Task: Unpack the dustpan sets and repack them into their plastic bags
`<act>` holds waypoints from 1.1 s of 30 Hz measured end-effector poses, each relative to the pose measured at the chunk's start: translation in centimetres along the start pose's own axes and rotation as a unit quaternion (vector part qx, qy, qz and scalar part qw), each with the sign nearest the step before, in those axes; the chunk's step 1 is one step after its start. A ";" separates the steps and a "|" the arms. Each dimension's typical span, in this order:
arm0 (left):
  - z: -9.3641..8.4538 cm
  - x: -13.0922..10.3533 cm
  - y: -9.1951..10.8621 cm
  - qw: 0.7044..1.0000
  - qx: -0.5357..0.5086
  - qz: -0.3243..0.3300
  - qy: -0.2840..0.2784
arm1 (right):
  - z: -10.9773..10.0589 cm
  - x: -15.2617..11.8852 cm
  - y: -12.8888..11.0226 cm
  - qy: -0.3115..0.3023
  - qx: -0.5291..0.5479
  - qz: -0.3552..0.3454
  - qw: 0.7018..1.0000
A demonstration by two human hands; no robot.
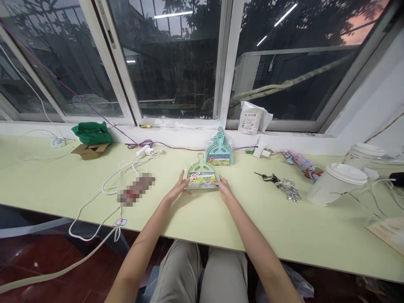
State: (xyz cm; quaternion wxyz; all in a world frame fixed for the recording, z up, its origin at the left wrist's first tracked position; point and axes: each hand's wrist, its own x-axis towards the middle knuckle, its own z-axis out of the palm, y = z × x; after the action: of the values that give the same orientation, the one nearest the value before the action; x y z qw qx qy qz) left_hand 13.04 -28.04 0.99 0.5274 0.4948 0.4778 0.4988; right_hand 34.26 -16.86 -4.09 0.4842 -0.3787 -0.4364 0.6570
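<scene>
On tabletop (202,221), left hand (181,186), right hand (223,186) clasping green dustpan (202,173), seemingly by side edges; room toward front.

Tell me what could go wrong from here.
The green dustpan, in shiny clear wrap, might slip between the left hand and right hand. Pushed forward, it could bump the upright teal dustpans behind. The left forearm might snag the white cable trailing off the table.

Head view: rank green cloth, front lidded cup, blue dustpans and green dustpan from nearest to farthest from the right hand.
1. Green dustpan, held by the right hand
2. Blue dustpans, just behind it
3. Front lidded cup, off right
4. Green cloth, far left
</scene>
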 end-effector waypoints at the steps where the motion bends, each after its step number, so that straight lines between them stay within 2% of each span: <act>1: 0.1 -0.2 -0.2 0.999 0.031 0.037 0.023 | 0.4 0.1 0.0 0.009 0.016 -0.007 1.000; 4: -0.4 0.2 -0.9 0.970 0.173 0.106 0.132 | 1.8 0.4 0.1 0.035 0.036 -0.048 0.998; 7: -2.3 1.7 -1.0 0.923 0.269 0.091 0.259 | 3.9 1.6 0.3 0.030 0.006 -0.116 0.993; 9: -4.2 3.1 -0.6 0.894 0.326 0.066 0.302 | 5.7 2.8 0.7 0.034 -0.050 -0.169 0.984; 11: -6.4 4.7 -0.1 0.863 0.378 0.048 0.333 | 7.6 4.5 1.1 0.067 -0.128 -0.209 0.967; 14: -9.6 7.4 0.3 0.831 0.409 0.035 0.377 | 10.6 7.7 2.0 0.102 -0.221 -0.240 0.940; 18: -13.4 12.0 -0.7 0.817 0.407 0.014 0.408 | 13.9 13.0 3.2 0.095 -0.285 -0.268 0.915; 23: -17.0 19.9 -2.0 0.797 0.404 0.086 0.440 | 16.2 20.5 3.8 0.113 -0.322 -0.292 0.893; 29: -19.3 29.8 -2.2 0.790 0.423 0.116 0.428 | 17.2 28.6 3.3 0.191 -0.351 -0.293 0.868; 33: -20.0 34.1 -2.6 0.798 0.414 0.114 0.424 | 17.6 31.1 2.5 0.246 -0.400 -0.262 0.843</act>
State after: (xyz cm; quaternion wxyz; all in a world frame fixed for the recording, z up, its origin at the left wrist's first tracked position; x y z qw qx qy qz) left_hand -5.18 6.87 -2.99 -0.0433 0.4556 0.7548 0.4699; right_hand 9.73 9.22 -2.92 0.5363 -0.5602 -0.6108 0.1595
